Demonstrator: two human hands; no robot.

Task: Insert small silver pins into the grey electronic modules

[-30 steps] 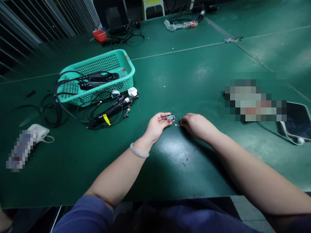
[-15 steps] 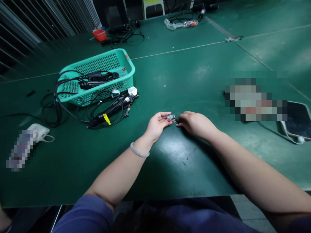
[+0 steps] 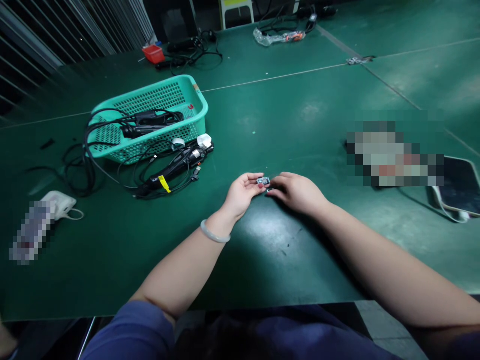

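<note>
My left hand [image 3: 243,192] pinches a small dark electronic part [image 3: 263,181] between thumb and fingertips, just above the green table [image 3: 262,125]. A pale bangle [image 3: 214,233] sits on that wrist. My right hand [image 3: 298,192] is curled and its fingertips meet the part from the right, pinching a tiny metal piece that is now mostly hidden behind the fingers.
A teal basket [image 3: 150,117] with black cables stands at the left. A black tool with a yellow tag [image 3: 174,167] lies in front of it. A white mask [image 3: 60,204] lies far left, and a phone or tablet [image 3: 459,187] far right. Cables and a red tray [image 3: 153,54] are at the back.
My right hand slid left with the tiny metal piece until its fingertips reached the part in my left hand. My left hand stayed in place.
</note>
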